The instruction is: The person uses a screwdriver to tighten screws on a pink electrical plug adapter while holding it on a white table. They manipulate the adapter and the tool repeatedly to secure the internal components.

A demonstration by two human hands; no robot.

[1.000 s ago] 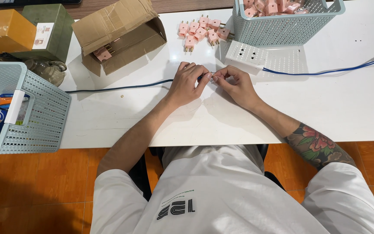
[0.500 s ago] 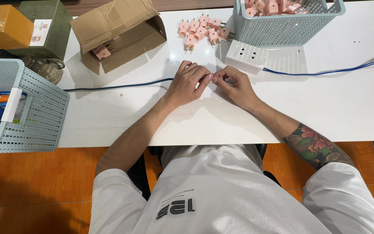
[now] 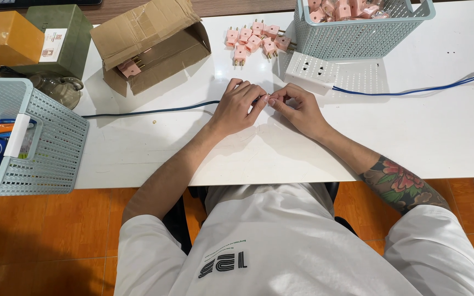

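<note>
On the white table [image 3: 440, 137], above an orange tiled floor [image 3: 39, 241], the left hand [image 3: 237, 107] and right hand [image 3: 297, 109] met fingertip to fingertip just before the white power strip [image 3: 314, 71], pinching something too small to identify. Pink plugs [image 3: 256, 35] lay beyond the strip, near a cardboard box [image 3: 149, 44].

Both hands meet fingertip to fingertip just in front of the white power strip [image 3: 309, 72], pinching a small item [image 3: 265, 99], mostly hidden, between them.

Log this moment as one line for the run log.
left hand | right hand | fingertips meet over small item, unclear | pink plugs beyond | white table
</note>
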